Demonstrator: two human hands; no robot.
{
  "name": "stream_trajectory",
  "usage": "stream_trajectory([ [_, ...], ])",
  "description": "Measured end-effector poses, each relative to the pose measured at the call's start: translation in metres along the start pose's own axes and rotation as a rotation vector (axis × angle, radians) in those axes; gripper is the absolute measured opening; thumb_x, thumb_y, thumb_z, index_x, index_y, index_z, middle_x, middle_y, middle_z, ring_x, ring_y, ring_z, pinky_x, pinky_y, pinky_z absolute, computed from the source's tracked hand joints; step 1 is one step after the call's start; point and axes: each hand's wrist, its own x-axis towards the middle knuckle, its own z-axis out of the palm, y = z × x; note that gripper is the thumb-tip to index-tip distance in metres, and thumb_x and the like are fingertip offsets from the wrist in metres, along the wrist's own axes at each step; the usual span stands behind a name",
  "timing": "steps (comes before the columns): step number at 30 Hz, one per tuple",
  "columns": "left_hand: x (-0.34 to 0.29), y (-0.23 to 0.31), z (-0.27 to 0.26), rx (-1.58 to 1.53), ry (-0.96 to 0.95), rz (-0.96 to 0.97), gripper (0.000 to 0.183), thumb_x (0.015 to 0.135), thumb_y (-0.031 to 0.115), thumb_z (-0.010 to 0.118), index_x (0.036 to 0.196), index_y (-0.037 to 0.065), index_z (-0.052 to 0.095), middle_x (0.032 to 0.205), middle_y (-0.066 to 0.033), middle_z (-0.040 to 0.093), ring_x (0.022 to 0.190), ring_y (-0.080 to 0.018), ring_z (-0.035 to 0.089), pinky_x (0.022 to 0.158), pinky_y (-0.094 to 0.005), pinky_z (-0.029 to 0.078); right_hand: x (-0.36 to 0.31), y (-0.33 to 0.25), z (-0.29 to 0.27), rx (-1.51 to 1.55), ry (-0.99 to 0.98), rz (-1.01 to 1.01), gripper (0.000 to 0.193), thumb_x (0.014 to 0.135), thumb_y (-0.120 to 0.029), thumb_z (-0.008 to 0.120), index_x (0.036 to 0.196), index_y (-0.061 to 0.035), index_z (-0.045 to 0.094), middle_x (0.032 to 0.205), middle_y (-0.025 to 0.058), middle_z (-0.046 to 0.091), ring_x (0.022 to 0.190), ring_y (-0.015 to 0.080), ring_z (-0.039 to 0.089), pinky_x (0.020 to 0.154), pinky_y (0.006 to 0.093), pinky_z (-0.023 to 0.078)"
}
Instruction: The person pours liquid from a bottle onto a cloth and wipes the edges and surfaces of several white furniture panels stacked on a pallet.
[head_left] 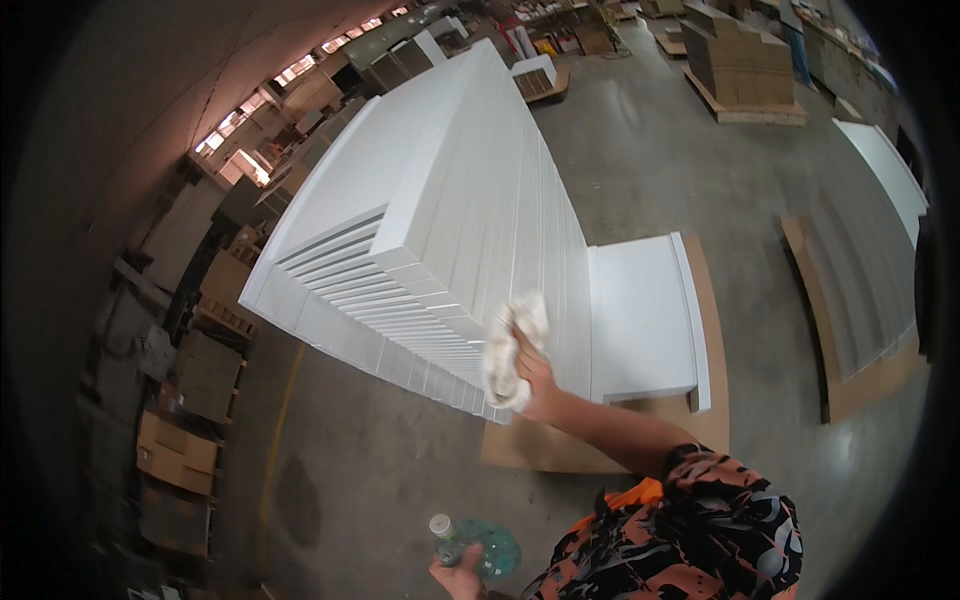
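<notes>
Rag (512,350) gripped in right hand (537,378) vs white panel stack (470,200), left hand (458,578) grasping green bottle (480,548)

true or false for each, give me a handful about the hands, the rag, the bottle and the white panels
1. The right hand presses a whitish rag against the stack of white panels. True.
2. The left hand is empty. False: it holds a green-tinted clear bottle with a white cap.
3. The stack of white panels sits on a metal table. False: it rests on brown cardboard sheets on the concrete floor.
4. A lower white panel lies just right of the tall stack. True.
5. The rag is bright red. False: it is off-white.
</notes>
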Motion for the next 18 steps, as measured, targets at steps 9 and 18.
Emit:
stream_trajectory([
  [9, 0.003, 0.005, 0.024, -0.244, -0.076, 0.11, 0.031, 0.067, -0.011, 0.07, 0.097, -0.006, 0.068, 0.088, -0.0075, 0.07, 0.079, -0.0162, 0.065, 0.075, -0.0316, 0.052, 0.106, -0.015, 0.029, 0.475, 0.15, 0.283, 0.038, 0.08, 0.005, 0.064, 0.117, 0.0012, 0.062, 0.132, 0.0218, 0.056, 0.132, 0.0401, 0.046, 0.112, 0.0456, 0.034],
  [18, 0.002, -0.032, -0.001, -0.212, -0.032, 0.149, 0.028, 0.067, -0.009, 0.073, 0.094, -0.003, 0.067, 0.087, -0.0057, 0.07, 0.078, -0.0127, 0.064, 0.075, -0.0296, 0.052, 0.098, -0.018, 0.007, -0.579, -0.536, -0.551, 0.038, 0.083, -0.007, 0.053, 0.118, 0.0046, 0.061, 0.131, 0.0162, 0.059, 0.109, 0.0278, 0.063, 0.089, 0.0357, 0.053],
])
